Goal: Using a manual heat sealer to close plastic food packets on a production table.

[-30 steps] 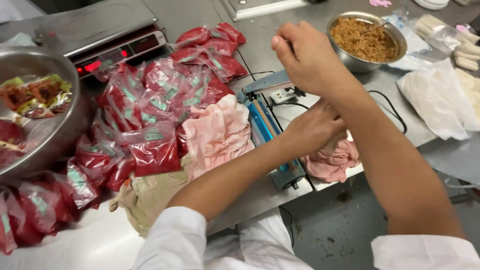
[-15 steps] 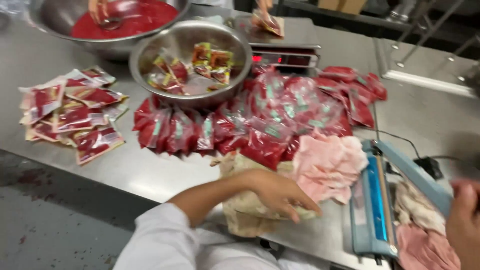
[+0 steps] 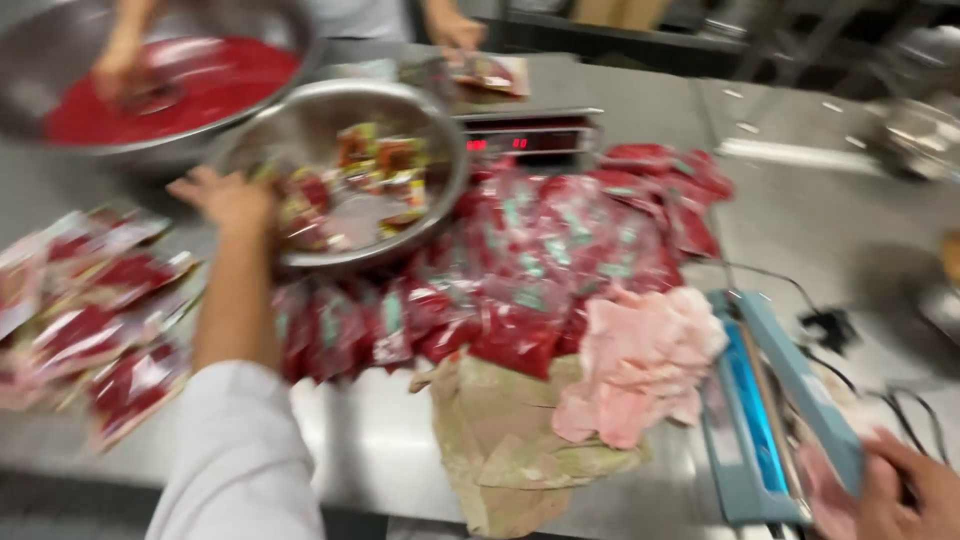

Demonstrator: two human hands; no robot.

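left hand (image 3: 228, 197): ours, stretched out to the near rim of the steel bowl (image 3: 440, 135); fingers curled loosely on the rim, blurred, so we can't tell how tight the grip is
right hand (image 3: 915, 495): ours, bottom right corner, resting at the near end of the blue heat sealer (image 3: 770, 410); fingers mostly cut off by the frame edge, we can't tell if they are apart or together
bowl contents: small filled sachets (image 3: 370, 165), red with green and yellow patches, lying loose on the bottom
red pouch pile (image 3: 560, 250): glossy red packets with pale green label patches, heaped right of the bowl, reaching the scale (image 3: 530, 135)
left pouches (image 3: 90, 320): flatter red-and-clear packets spread on the steel table (image 3: 380, 450), left of our sleeve
pink stack (image 3: 640, 365): soft pink sheets, just left of the sealer, overlapping the brown paper bag (image 3: 510, 450)
big bowl (image 3: 160, 85): red sauce, top left, another person's hand in it
scale display: red lit digits, unreadable
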